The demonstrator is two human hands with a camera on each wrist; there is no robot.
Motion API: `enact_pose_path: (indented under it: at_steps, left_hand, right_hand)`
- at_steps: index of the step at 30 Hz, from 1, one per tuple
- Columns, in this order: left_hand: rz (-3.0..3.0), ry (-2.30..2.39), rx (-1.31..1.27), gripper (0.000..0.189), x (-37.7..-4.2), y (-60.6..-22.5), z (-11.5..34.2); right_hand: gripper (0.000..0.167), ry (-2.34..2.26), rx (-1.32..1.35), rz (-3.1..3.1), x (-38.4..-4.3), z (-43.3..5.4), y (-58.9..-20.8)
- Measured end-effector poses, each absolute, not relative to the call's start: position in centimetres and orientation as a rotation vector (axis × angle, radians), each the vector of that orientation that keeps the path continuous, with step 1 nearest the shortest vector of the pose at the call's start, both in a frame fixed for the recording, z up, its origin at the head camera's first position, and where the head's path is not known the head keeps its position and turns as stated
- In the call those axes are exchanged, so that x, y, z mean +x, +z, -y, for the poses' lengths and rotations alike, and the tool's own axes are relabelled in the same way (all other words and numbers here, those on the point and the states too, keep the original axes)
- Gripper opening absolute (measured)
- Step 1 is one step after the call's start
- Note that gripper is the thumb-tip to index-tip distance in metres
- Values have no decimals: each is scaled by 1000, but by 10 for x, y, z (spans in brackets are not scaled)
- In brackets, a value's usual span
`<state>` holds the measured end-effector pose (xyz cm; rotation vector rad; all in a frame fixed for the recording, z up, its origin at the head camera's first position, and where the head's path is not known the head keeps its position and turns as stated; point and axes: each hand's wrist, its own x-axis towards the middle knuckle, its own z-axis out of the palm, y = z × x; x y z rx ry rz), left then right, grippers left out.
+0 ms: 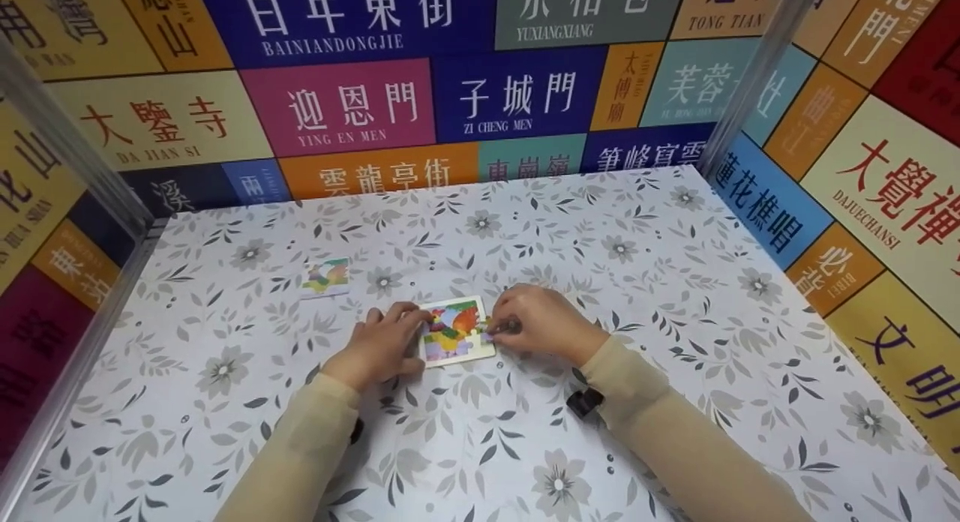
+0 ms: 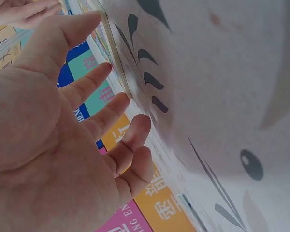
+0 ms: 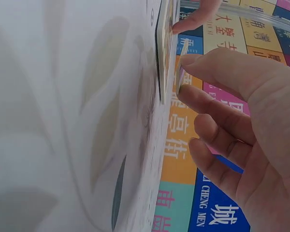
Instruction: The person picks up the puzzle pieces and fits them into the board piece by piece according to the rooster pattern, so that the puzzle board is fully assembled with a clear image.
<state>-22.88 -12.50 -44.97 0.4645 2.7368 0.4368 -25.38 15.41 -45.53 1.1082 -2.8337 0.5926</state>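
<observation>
A small framed jigsaw puzzle [image 1: 448, 328] with a colourful picture lies flat on the table, a pale gap showing at its lower right. At its left edge, my left hand [image 1: 377, 345] touches the frame with thumb and fingertips; the left wrist view shows these fingers [image 2: 104, 77] spread and loosely extended. Over the right edge, my right hand [image 1: 544, 323] pinches a thin puzzle piece [image 3: 181, 77] between thumb and index finger. In the right wrist view that piece stands on edge, just above the puzzle board [image 3: 164, 58]. Its printed face is mostly hidden.
A small square picture card [image 1: 326, 277] with similar colours lies up and left of the puzzle. White paper with grey leaves and flowers covers the table [image 1: 480, 447]. Panels with large characters [image 1: 337, 106] rise behind and at both sides.
</observation>
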Motion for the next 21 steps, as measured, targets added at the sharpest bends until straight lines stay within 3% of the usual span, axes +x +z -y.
enact_pose_path:
  at_steps: [21]
  left_hand:
    - [-2767,429,491,71,-229,-450,126]
  right_hand:
    - [8,495,1267,2798,-253,-134,-461]
